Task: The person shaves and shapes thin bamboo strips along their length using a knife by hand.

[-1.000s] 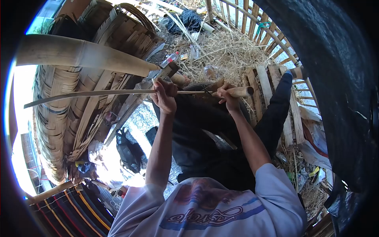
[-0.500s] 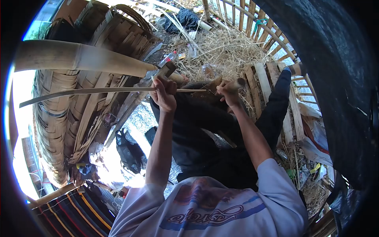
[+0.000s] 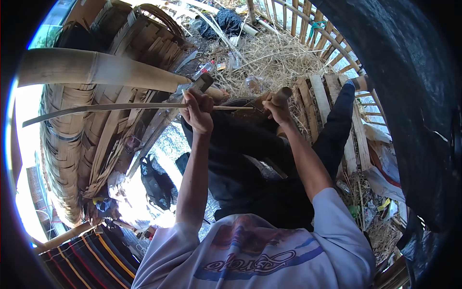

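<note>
A long thin bamboo strip [image 3: 110, 107] runs from the far left to the middle of the view. My left hand [image 3: 197, 111] is closed around it, near a wooden block [image 3: 201, 83]. The strip's short right part lies over my dark trousers and ends beside my right hand [image 3: 278, 109]. That hand is wrapped round a thick wooden handle [image 3: 284, 92], which tilts up and to the right. A thin dark metal piece shows between the handle and the strip's end; its full shape is hidden.
A thick bamboo pole [image 3: 106, 69] juts in from the left above woven bamboo rolls [image 3: 65, 154]. Straw [image 3: 284, 58] and plastic bottles lie ahead. Wooden slats [image 3: 320, 98] are on the right, beside a dark sheet [image 3: 409, 96]. A black bag [image 3: 156, 183] sits at lower left.
The handle in my right hand has turned from level to tilted upward, and that hand has shifted slightly. My left hand and the strip have moved slightly left and up.
</note>
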{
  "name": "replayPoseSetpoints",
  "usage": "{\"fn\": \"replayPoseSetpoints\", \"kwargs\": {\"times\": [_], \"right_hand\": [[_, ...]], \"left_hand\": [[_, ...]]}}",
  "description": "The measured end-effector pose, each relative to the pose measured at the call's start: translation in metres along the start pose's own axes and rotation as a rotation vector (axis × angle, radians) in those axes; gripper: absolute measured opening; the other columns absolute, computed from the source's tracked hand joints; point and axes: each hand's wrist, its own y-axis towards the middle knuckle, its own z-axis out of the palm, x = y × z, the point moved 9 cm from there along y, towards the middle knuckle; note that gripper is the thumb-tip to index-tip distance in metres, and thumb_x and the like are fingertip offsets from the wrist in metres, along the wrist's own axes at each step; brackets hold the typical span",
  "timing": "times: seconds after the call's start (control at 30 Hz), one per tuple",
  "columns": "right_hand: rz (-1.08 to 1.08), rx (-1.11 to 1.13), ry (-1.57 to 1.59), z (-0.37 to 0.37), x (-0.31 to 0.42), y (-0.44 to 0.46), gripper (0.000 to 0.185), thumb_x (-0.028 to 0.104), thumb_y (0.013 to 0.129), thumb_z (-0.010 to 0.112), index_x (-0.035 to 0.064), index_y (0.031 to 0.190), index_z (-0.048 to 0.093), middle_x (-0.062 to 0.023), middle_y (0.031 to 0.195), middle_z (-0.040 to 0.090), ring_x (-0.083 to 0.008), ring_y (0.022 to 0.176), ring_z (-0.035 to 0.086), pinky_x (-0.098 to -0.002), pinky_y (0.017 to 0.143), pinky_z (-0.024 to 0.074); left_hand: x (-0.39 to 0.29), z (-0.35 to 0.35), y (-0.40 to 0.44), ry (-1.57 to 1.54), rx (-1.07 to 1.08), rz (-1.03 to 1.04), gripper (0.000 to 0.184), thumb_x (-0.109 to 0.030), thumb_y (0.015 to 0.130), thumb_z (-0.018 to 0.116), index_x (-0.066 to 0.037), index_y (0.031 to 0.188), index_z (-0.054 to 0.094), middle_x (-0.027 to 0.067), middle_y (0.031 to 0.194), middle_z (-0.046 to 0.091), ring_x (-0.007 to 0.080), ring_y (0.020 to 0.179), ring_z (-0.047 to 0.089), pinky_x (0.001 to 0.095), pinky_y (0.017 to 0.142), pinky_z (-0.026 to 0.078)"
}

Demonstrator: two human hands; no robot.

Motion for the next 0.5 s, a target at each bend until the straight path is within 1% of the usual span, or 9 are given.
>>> {"fn": "replayPoseSetpoints", "kwargs": {"times": [0.03,0.07,0.13,0.2,0.27,0.3,0.33,0.4,0.5], "right_hand": [[0.033,-0.096,0.307,-0.008,0.001,-0.002,0.013,0.022,0.078,0.053,0.0105,0.073,0.050,-0.0028,0.068,0.050,-0.0158,0.074,0.057,-0.0242,0.040,0.0483],[0.028,-0.085,0.302,-0.006,0.007,0.003,0.013,0.022,0.078,0.053,0.0105,0.073,0.050,-0.0028,0.068,0.050,-0.0158,0.074,0.057,-0.0242,0.040,0.0483],[-0.165,-0.133,1.025,-0.010,0.013,-0.005,0.013,0.022,0.079,0.057,0.0114,0.074,0.051,-0.0004,0.071,0.055,-0.0079,0.065,0.056,-0.0242,0.041,0.0490],[-0.152,-0.126,0.988,-0.018,0.015,0.005,0.014,0.023,0.079,0.057,0.0120,0.074,0.050,-0.0005,0.069,0.055,-0.0089,0.063,0.055,-0.0248,0.042,0.0485],[0.032,-0.060,0.265,-0.013,0.006,0.014,0.015,0.023,0.078,0.053,0.0107,0.071,0.048,-0.0028,0.065,0.050,-0.0167,0.069,0.055,-0.0256,0.040,0.0467],[0.002,-0.026,0.044,-0.005,0.020,0.009,0.016,0.021,0.079,0.050,0.0085,0.069,0.047,-0.0047,0.063,0.046,-0.0216,0.071,0.053,-0.0239,0.039,0.0436],[-0.003,-0.024,0.047,-0.001,0.022,0.006,0.016,0.021,0.079,0.050,0.0085,0.069,0.047,-0.0047,0.063,0.046,-0.0216,0.071,0.053,-0.0239,0.039,0.0436],[-0.174,-0.073,0.744,-0.003,0.033,0.003,0.019,0.021,0.081,0.050,0.0072,0.068,0.047,-0.0048,0.064,0.047,-0.0206,0.069,0.053,-0.0232,0.039,0.0434],[-0.168,-0.056,0.767,0.008,0.034,-0.006,0.018,0.020,0.081,0.048,0.0071,0.068,0.045,-0.0056,0.064,0.047,-0.0206,0.069,0.052,-0.0245,0.040,0.0450]], "left_hand": [[0.000,0.000,0.001,-0.002,-0.001,0.004,0.042,-0.038,0.100,0.040,-0.011,0.068,0.033,-0.0064,0.053,0.022,0.0040,0.041,0.019,0.0243,0.040,0.014],[0.000,-0.002,0.003,0.001,-0.007,0.011,0.042,-0.038,0.100,0.040,-0.011,0.068,0.033,-0.0065,0.053,0.022,0.0040,0.041,0.019,0.0246,0.040,0.013],[-0.004,-0.008,-0.001,0.013,-0.052,0.029,0.043,-0.038,0.100,0.040,-0.012,0.068,0.033,-0.0066,0.053,0.023,0.0039,0.041,0.018,0.0249,0.039,0.013],[-0.007,-0.012,0.002,0.034,-0.054,0.008,0.043,-0.039,0.100,0.039,-0.012,0.068,0.032,-0.0067,0.052,0.022,0.0037,0.041,0.016,0.0246,0.039,0.012],[-0.007,-0.020,-0.002,0.061,-0.089,0.022,0.043,-0.040,0.100,0.038,-0.013,0.067,0.031,-0.0067,0.050,0.019,0.0037,0.040,0.015,0.0247,0.039,0.012],[-0.007,-0.015,-0.001,0.043,-0.055,0.016,0.044,-0.041,0.100,0.039,-0.014,0.066,0.030,-0.0066,0.051,0.017,0.0040,0.040,0.015,0.0251,0.039,0.011],[-0.008,-0.012,0.001,0.027,-0.024,0.011,0.046,-0.042,0.099,0.040,-0.014,0.065,0.029,-0.0064,0.051,0.015,0.0043,0.040,0.014,0.0256,0.038,0.010],[-0.006,-0.011,0.002,0.046,-0.045,0.025,0.046,-0.043,0.100,0.039,-0.014,0.065,0.029,-0.0063,0.050,0.015,0.0044,0.040,0.013,0.0256,0.038,0.010],[-0.009,-0.017,0.002,0.086,-0.119,0.015,0.046,-0.043,0.100,0.039,-0.015,0.065,0.029,-0.0067,0.049,0.013,0.0047,0.039,0.010,0.0258,0.038,0.010]]}}
